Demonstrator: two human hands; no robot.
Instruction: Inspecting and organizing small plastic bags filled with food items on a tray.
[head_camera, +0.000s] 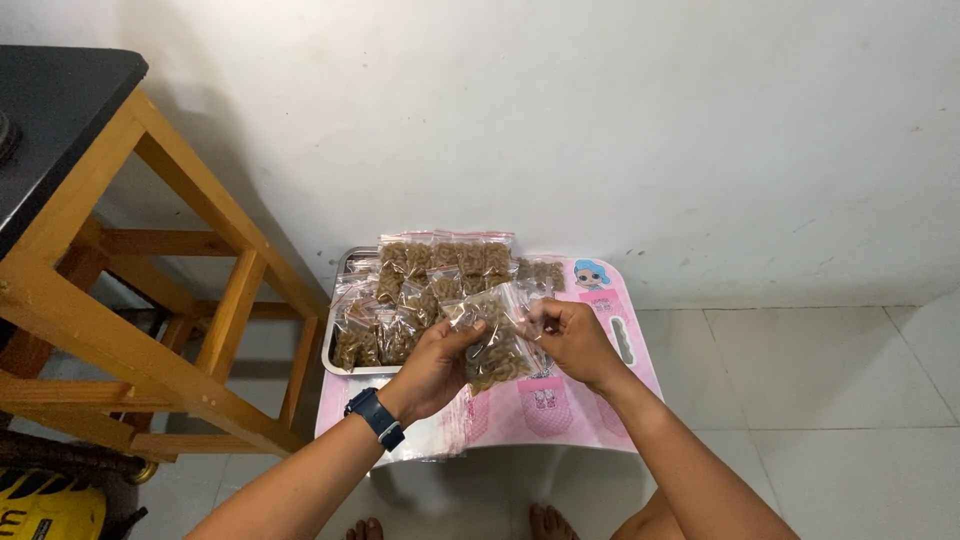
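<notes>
Left hand (432, 368) and right hand (572, 338) both pinch filled zip bag (495, 340) between them, above pink table (590, 410).

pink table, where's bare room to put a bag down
The pink table is bare on its right side, between the right hand and the right edge. The metal tray at back left is piled with filled bags. Empty bags cover the front left corner under the left hand.

A plain white wall (600, 120) meets a pale tiled floor (830, 380). A wooden table frame (150, 300) with a dark top (50, 110) stands at left.
</notes>
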